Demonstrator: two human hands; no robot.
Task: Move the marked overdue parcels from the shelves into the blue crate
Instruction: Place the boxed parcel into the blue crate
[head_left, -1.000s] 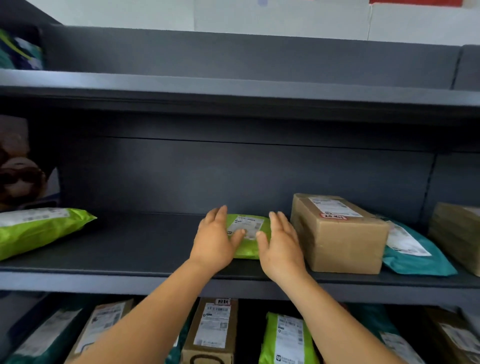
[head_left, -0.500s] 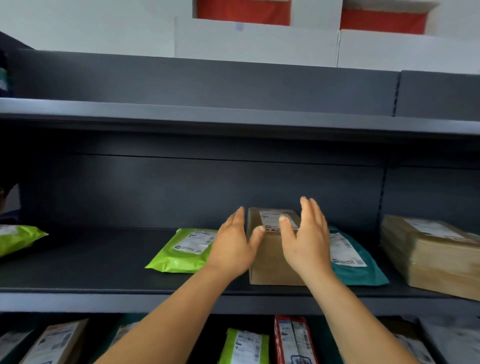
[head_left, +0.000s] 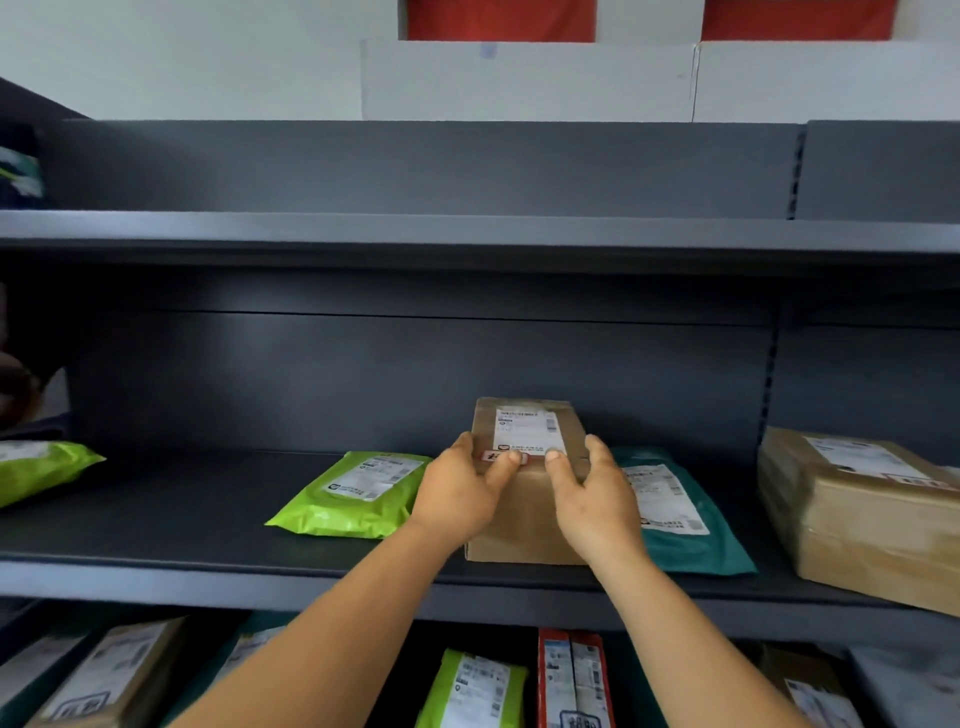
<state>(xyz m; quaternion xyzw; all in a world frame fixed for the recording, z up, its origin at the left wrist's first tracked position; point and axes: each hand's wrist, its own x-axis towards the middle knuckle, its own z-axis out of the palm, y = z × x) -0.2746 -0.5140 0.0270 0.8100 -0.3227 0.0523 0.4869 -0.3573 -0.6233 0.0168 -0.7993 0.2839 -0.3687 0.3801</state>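
A brown cardboard box (head_left: 530, 530) stands on the middle dark shelf (head_left: 156, 540), with a white label and a red-and-white sticker on top. My left hand (head_left: 460, 493) clasps its left side, thumb on the sticker. My right hand (head_left: 592, 493) clasps its right side, thumb on the top edge. The box rests on the shelf. The blue crate is not in view.
A lime-green mailer (head_left: 358, 493) lies left of the box, a teal mailer (head_left: 680, 514) right of it, and a larger taped brown box (head_left: 862, 514) at far right. Another green mailer (head_left: 41, 467) lies at far left. The shelf below holds several parcels (head_left: 571, 680).
My hands left the small green mailer, moved right to the brown box, and have closed on its two sides. The view shifted right.
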